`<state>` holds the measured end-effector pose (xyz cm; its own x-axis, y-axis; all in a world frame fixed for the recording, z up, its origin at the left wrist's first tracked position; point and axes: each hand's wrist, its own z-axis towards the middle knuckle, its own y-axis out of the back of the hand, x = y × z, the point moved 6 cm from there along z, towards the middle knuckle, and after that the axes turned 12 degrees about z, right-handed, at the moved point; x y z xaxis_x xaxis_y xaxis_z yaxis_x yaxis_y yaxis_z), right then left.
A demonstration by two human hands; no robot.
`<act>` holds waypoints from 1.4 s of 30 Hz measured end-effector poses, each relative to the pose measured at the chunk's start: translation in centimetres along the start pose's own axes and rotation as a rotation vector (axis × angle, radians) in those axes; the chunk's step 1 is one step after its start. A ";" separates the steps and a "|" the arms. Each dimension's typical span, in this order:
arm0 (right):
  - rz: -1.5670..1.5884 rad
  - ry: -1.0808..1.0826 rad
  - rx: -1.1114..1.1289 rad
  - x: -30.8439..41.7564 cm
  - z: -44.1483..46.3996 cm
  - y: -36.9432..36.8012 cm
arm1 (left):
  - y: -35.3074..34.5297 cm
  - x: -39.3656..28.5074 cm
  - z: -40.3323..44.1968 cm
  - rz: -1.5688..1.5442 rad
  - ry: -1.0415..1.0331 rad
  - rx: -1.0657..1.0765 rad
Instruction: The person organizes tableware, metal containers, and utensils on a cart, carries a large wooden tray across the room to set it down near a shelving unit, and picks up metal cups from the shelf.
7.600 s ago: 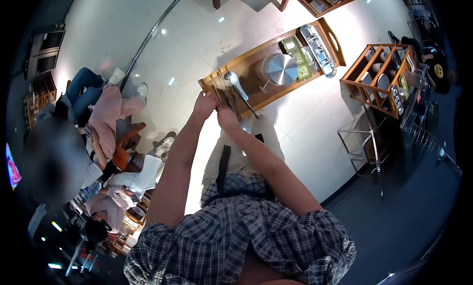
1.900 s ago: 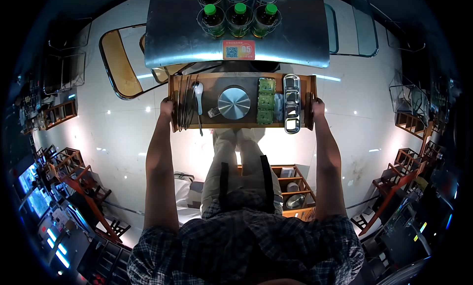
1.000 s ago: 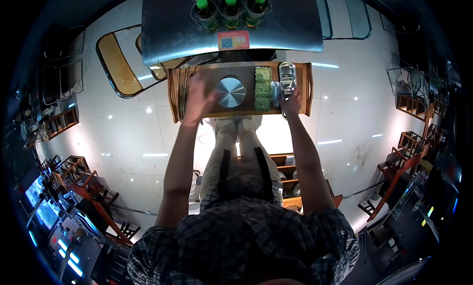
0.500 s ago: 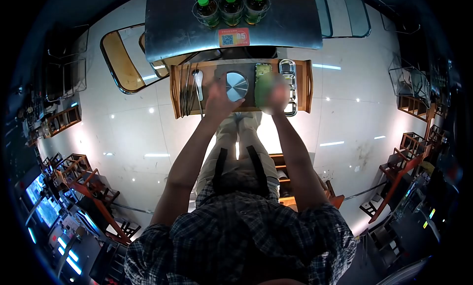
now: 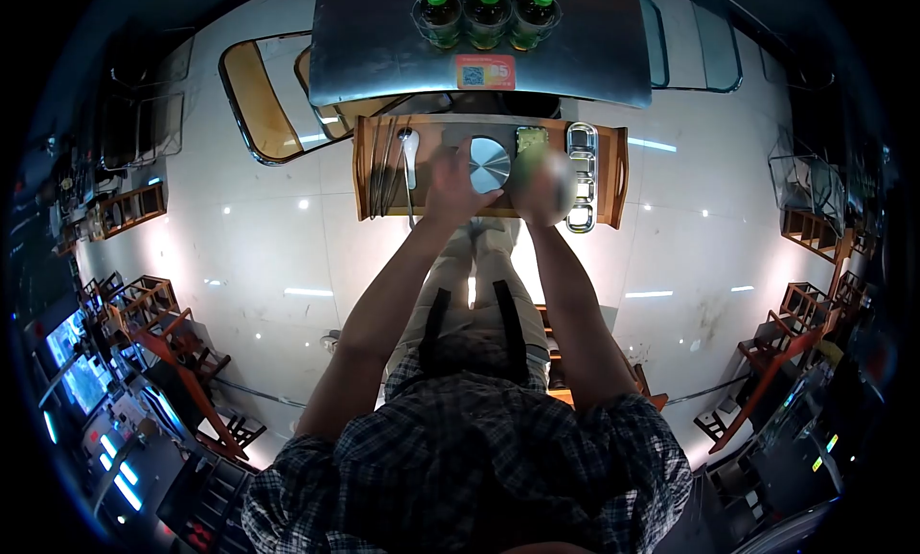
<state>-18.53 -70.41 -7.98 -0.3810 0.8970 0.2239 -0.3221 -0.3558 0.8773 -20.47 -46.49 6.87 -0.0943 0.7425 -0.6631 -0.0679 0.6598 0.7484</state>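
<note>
Reaching over the wooden tray [image 5: 613, 171], a person in a checked shirt [image 5: 474, 458] works with both hands near its middle. The left hand [image 5: 452, 185] is spread, thumb well apart from the fingers, around the left side of the round pot [image 5: 492, 164] — whether it presses the metal cannot be told. The right hand [image 5: 542, 190] is a blur at the tray's near side, between the pot and the metal dish [image 5: 582, 151]; how open it is, or whether it holds anything, cannot be told.

The raised tray walls probably keep everything from sliding off. Long things seem laid crosswise so they fit side by side: thin dark sticks at the tray's left end, then the spoon [image 5: 410, 156], its handle running past the near wall. The wide thumb gap likely suits the pot's round body.

The pot shows a shiny disc with rays of light; the metal dish is polished, long and round-ended, split into hollows. The green dish [image 5: 531, 139] beyond the right hand looks boxy. Beyond the tray stands a smooth, dull-sheened table [image 5: 402, 56] — green-capped bottles [image 5: 488, 3] on top.
</note>
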 end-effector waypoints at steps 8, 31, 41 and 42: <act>0.039 -0.073 -0.167 3.0 2.4 1.9 | 0.7 -0.2 -0.2 0.001 0.015 0.037; 0.619 -0.300 0.473 22.1 1.9 -8.4 | -11.4 19.9 -4.6 0.140 0.290 0.188; 0.379 -0.639 0.724 20.9 2.8 -14.4 | -11.5 21.1 -4.4 -0.108 0.440 0.157; 0.343 -0.641 0.716 20.7 2.6 -14.4 | -11.2 21.1 -4.3 -0.066 0.446 0.293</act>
<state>-19.49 -46.08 -14.83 0.2478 0.8225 0.5119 0.3912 -0.5683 0.7239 -25.99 -38.73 -15.43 -0.5162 0.6191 -0.5919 0.1859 0.7555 0.6282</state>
